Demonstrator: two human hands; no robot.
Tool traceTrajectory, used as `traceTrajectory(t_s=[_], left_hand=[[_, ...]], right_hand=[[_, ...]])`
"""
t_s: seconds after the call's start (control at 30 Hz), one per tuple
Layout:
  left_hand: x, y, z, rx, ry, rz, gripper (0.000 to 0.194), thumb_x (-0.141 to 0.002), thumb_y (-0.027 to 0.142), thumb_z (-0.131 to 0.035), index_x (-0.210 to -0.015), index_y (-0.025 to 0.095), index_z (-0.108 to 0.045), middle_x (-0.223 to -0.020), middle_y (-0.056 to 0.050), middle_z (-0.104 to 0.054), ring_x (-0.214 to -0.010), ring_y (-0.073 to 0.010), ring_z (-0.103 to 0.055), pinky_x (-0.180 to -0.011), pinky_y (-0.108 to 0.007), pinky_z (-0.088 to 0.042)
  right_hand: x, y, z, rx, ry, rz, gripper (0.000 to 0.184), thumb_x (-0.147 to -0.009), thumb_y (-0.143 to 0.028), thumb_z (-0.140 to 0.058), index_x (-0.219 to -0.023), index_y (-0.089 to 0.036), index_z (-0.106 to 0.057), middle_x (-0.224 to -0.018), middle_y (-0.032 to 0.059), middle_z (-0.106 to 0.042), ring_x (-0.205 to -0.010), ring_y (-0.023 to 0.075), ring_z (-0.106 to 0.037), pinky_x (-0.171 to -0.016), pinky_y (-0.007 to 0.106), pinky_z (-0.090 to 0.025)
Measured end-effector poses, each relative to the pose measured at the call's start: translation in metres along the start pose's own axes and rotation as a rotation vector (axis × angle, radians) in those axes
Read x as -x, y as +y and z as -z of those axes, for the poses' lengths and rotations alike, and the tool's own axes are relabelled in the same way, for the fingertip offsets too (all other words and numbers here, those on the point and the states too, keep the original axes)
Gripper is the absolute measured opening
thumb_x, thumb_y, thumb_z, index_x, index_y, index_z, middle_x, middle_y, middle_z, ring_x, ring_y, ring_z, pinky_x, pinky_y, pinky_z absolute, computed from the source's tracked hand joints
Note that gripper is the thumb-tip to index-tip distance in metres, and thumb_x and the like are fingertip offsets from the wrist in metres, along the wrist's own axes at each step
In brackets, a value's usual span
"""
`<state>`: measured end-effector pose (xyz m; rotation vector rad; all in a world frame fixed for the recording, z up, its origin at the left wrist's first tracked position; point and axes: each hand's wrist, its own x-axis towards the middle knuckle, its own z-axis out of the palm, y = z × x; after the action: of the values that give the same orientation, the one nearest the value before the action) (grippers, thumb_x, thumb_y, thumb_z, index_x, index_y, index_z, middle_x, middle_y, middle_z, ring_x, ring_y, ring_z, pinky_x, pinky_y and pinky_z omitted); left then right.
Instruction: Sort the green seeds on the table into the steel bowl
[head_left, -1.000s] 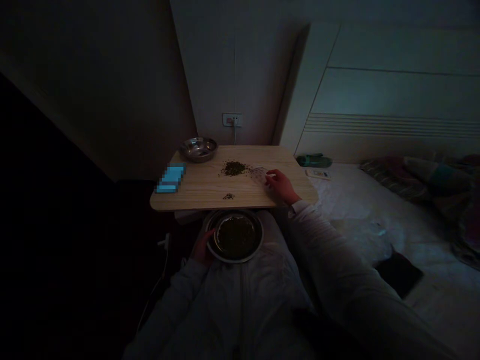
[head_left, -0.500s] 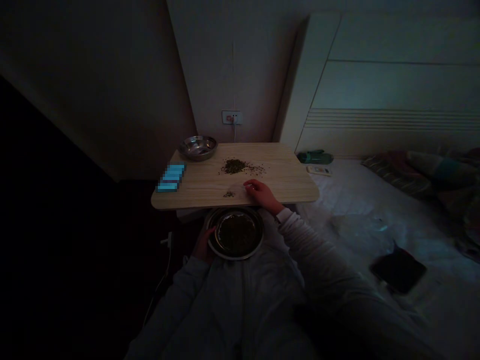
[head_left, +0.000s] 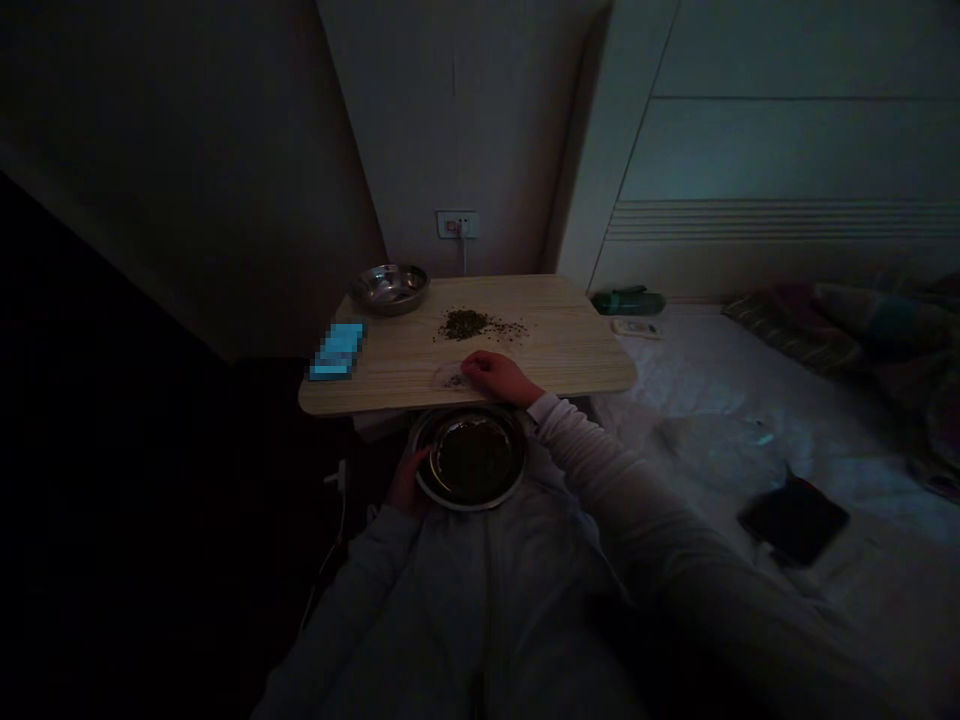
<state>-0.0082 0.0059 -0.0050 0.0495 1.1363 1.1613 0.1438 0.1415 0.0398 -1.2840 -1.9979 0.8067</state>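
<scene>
My left hand (head_left: 406, 484) grips the left rim of a round metal bowl (head_left: 480, 500) on my lap, with the thumb over its edge. Dark greenish contents lie in the bowl, too dim to make out. Above the near edge of a light wooden table (head_left: 570, 350), my right hand (head_left: 496, 378) has its fingers drawn together; anything between them is hidden. Just left of those fingertips lies a small patch of dark grains (head_left: 453, 380). Farther back is a larger heap of dark green grains (head_left: 463, 324), with loose grains scattered to its right.
A second metal bowl (head_left: 391, 288) stands at the table's back left, behind a lit, blurred-out phone-like screen (head_left: 337, 350). On the bed at right lie a green bottle (head_left: 628, 302), a white remote (head_left: 636, 328) and a dark flat object (head_left: 795, 520). A socket (head_left: 457, 225) is on the wall.
My right hand has moved left to the small patch of grains, and its fingers have drawn in. My left hand keeps its hold on the bowl. The view has shifted slightly.
</scene>
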Motion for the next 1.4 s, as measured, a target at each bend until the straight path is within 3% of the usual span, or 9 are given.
traceTrajectory(t_s=[0.37,0.57,0.93,1.23,1.4], left_hand=[[-0.003,-0.001,0.003,-0.004,-0.024,-0.025,0.016,-0.075,0.021,-0.053,-0.074,0.016,-0.068,-0.074,-0.01,-0.074,-0.1,-0.0275,-0.063,-0.087,-0.037,-0.05],[-0.003,-0.001,0.003,-0.006,-0.032,-0.049,0.015,-0.074,0.02,-0.054,-0.074,0.016,-0.068,-0.076,-0.009,-0.074,-0.101,-0.0275,-0.063,-0.088,-0.037,-0.05],[-0.001,0.0,0.001,0.002,-0.016,-0.028,0.017,-0.075,0.019,-0.052,-0.072,0.016,-0.068,-0.077,-0.01,-0.074,-0.102,-0.0272,-0.062,-0.089,-0.037,-0.049],[-0.004,0.0,0.003,-0.007,-0.02,-0.039,0.014,-0.074,0.019,-0.054,-0.072,0.017,-0.067,-0.077,-0.009,-0.074,-0.1,-0.0263,-0.063,-0.088,-0.036,-0.05],[-0.005,-0.001,0.005,0.006,-0.027,-0.029,0.014,-0.074,0.02,-0.054,-0.074,0.016,-0.068,-0.08,-0.01,-0.074,-0.101,-0.0272,-0.063,-0.087,-0.037,-0.05]], right_hand=[[-0.013,0.018,0.003,-0.237,0.185,-0.031,0.019,-0.077,-0.027,-0.051,-0.087,-0.015,-0.062,-0.075,0.0013,-0.062,-0.07,0.0121,-0.054,-0.073,0.027,-0.043],[-0.007,0.011,0.002,-0.084,0.138,-0.021,0.018,-0.076,-0.027,-0.054,-0.086,-0.016,-0.064,-0.075,0.0017,-0.062,-0.07,0.0128,-0.053,-0.072,0.028,-0.042],[-0.001,0.003,0.004,-0.094,0.082,-0.04,0.019,-0.075,-0.028,-0.055,-0.084,-0.014,-0.065,-0.075,0.0015,-0.063,-0.068,0.0114,-0.052,-0.067,0.024,-0.039],[-0.001,0.006,0.002,-0.212,0.026,-0.032,0.019,-0.072,-0.03,-0.057,-0.081,-0.015,-0.064,-0.072,0.0004,-0.063,-0.066,0.0103,-0.052,-0.066,0.024,-0.04],[-0.001,0.009,0.012,-0.365,0.037,-0.024,0.018,-0.071,-0.031,-0.055,-0.077,-0.015,-0.061,-0.068,-0.0005,-0.06,-0.065,0.0104,-0.051,-0.068,0.025,-0.041]])
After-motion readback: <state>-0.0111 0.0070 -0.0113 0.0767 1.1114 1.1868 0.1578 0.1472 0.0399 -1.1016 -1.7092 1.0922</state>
